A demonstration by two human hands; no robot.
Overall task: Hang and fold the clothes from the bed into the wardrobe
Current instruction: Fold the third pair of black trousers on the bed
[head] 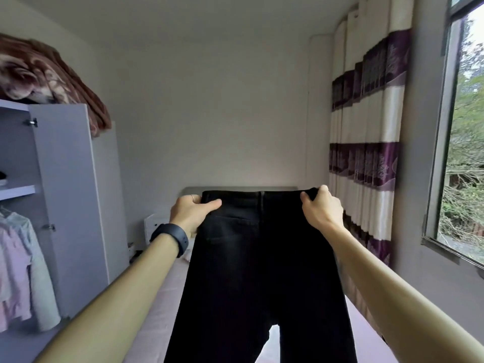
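Note:
A pair of black trousers (256, 258) hangs in the air in front of me, held up by the waistband with the back pocket facing me and the legs dropping toward the bed (157, 305). My left hand (191, 212) grips the waistband's left corner, thumb over the front. The right corner is gripped by my right hand (320, 208). A dark band sits on my left wrist. The open wardrobe (65, 179) stands at the left, with pale shirts (21, 263) hanging inside.
A brown patterned blanket (44, 74) lies on top of the wardrobe. A purple-and-white curtain (366, 142) hangs at the right, beside a window (461, 142). The bed's pink sheet runs below the trousers to a headboard at the far wall.

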